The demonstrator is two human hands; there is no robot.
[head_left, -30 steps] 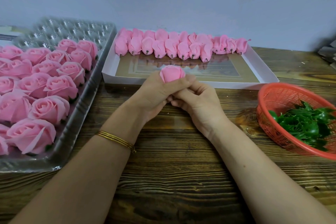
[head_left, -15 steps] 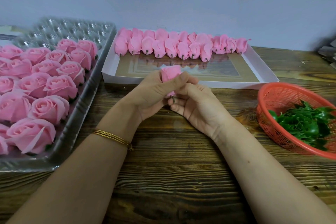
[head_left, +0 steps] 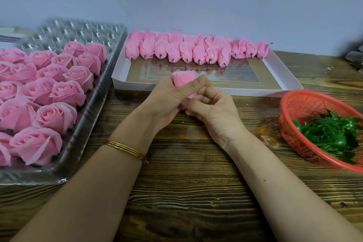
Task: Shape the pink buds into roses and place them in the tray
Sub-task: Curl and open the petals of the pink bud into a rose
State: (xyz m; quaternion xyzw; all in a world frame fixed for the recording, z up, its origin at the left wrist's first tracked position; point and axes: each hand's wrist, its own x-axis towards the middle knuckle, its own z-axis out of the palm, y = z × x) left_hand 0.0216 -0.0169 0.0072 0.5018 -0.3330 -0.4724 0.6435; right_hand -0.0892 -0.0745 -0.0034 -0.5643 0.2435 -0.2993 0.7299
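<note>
Both hands meet over the middle of the wooden table around one pink bud (head_left: 183, 78). My left hand (head_left: 169, 98) wraps the bud's side with its thumb across the front. My right hand (head_left: 211, 108) pinches the bud's lower end, which is mostly hidden. A clear plastic cell tray (head_left: 82, 29) on the left holds several finished pink roses (head_left: 57, 116). Several unshaped pink buds (head_left: 186, 50) lie in a row along the far side of a white shallow box (head_left: 284, 76).
A red plastic basket (head_left: 300, 104) with green leaf pieces (head_left: 332, 135) sits at the right edge. A gold bangle (head_left: 127, 149) is on my left wrist. The wall stands right behind the trays. Dark objects lie at the far right.
The bud has been turned slightly in my hands and my right fingers have shifted lower on its base. Both hands stay in the same spot.
</note>
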